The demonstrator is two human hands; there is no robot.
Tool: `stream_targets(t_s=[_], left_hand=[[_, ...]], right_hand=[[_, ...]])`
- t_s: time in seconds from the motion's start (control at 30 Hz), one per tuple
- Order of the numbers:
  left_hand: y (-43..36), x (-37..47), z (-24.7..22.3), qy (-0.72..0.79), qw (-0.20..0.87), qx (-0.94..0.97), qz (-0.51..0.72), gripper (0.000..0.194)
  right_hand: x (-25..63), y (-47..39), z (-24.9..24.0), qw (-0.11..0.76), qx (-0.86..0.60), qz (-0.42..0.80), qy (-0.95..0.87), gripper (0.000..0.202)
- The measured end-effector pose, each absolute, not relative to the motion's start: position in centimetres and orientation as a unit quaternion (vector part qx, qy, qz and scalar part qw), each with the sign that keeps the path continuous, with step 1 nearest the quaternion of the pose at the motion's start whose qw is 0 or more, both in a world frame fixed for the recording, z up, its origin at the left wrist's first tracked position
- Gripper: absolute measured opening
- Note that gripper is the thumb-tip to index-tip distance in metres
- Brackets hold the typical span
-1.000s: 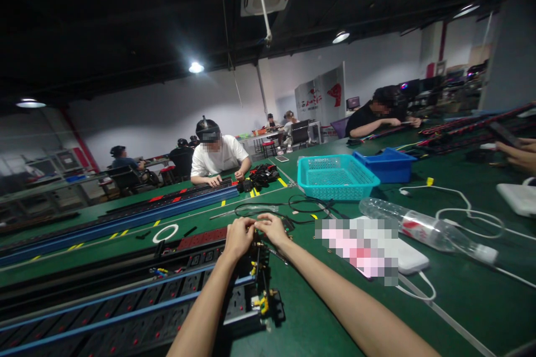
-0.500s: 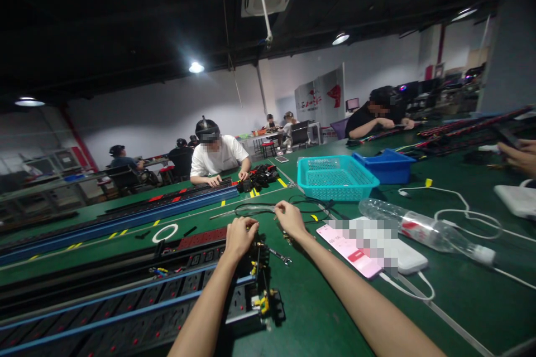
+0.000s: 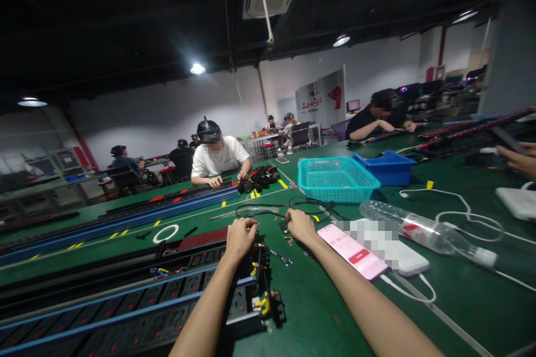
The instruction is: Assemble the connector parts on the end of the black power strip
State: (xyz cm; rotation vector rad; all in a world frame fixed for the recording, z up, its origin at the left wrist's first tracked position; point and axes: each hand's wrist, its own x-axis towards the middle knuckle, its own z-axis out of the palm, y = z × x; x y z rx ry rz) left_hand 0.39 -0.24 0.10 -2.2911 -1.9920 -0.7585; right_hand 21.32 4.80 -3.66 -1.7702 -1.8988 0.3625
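My left hand (image 3: 240,239) is closed in a pinch above the ends of long black socket strips (image 3: 167,295); what it pinches is too small to name. To its right, my right hand (image 3: 300,225) is low over the green table with bent fingers beside small brass pieces (image 3: 288,240). Whether it holds anything is hidden. A small wrench (image 3: 281,257) lies between my forearms, near yellow-green wire ends (image 3: 263,305) at the strip ends. Behind my hands a black cable (image 3: 255,211) loops on the table.
A pink-screened phone (image 3: 354,251), white power bank (image 3: 402,251) and plastic bottle (image 3: 427,232) lie right. Farther back are a turquoise basket (image 3: 339,192) and blue bin (image 3: 387,169). A person in white (image 3: 221,156) works opposite; another person's hand (image 3: 517,159) holds a phone at far right.
My right hand has moved slightly right and down, uncovering the small brass pieces. My left hand has hardly moved.
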Motion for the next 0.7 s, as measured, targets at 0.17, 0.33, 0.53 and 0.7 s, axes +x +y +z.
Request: stream_targets(t_s=[0.17,0.33,0.53,0.7], left_hand=[[-0.3,0.4,0.1,-0.639,0.005,-0.728,-0.247,0.024],[-0.4,0.4,0.1,-0.638,-0.003,-0.727,-0.254,0.026],[-0.3,0.3,0.1,-0.64,-0.007,-0.723,-0.26,0.027],[-0.3,0.1,0.0,-0.646,-0.015,-0.717,-0.26,0.027]], right_hand=[[21.4,6.0,-4.3,0.368,-0.639,0.18,-0.651,0.021],[19.5,6.7,-4.6,0.475,-0.513,0.438,-0.565,0.012],[16.9,5.4,-4.2,0.481,-0.389,0.572,-0.538,0.014],[16.0,4.8,-4.3,0.486,-0.393,0.589,-0.513,0.014]])
